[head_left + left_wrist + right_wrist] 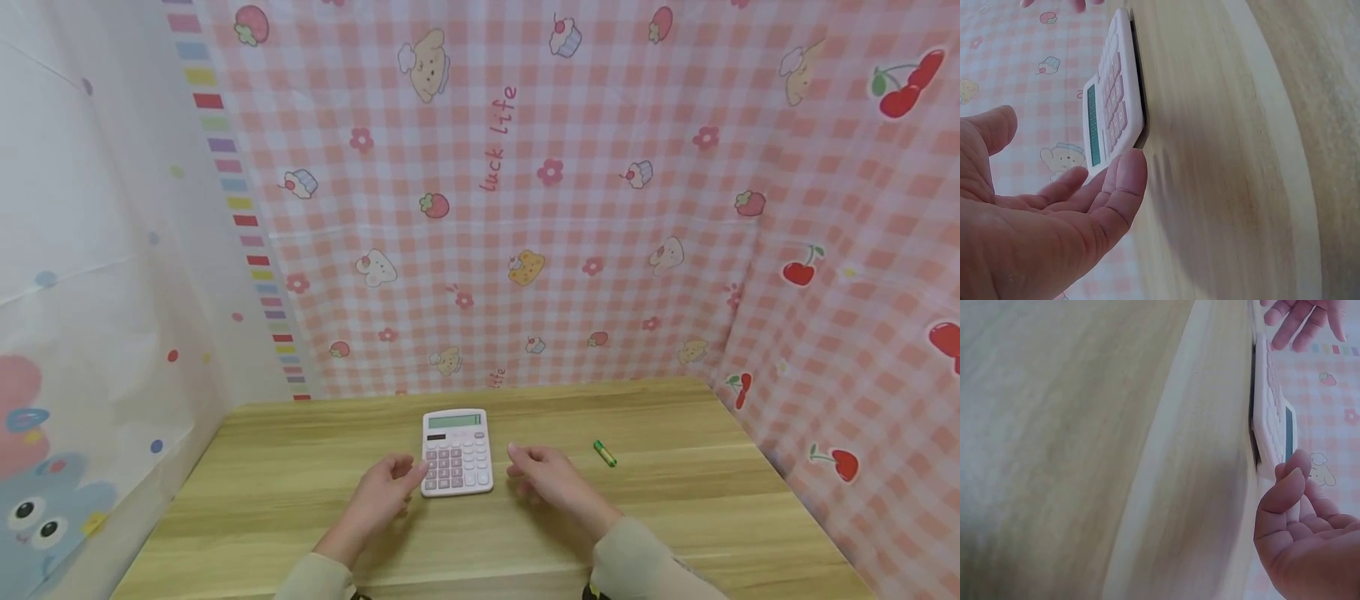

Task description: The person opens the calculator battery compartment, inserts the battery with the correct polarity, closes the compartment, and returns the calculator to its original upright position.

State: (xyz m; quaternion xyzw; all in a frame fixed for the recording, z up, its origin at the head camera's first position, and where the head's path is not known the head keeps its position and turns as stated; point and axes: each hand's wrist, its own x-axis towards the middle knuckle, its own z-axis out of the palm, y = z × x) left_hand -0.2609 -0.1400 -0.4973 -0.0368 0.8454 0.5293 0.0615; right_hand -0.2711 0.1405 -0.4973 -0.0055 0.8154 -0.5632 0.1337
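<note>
Wooden table; left hand hides a bit of calculator

Counting two hands, two sleeves, one table, one calculator and, at its three o'clock, one green cylinder!

Red lettering on the pink checked cloth reads "luck life", turned sideways; near the cloth's bottom edge "life" stands again. On the calculator, the right end of the display shows what may be "11"; the key markings are too small to read.
</note>
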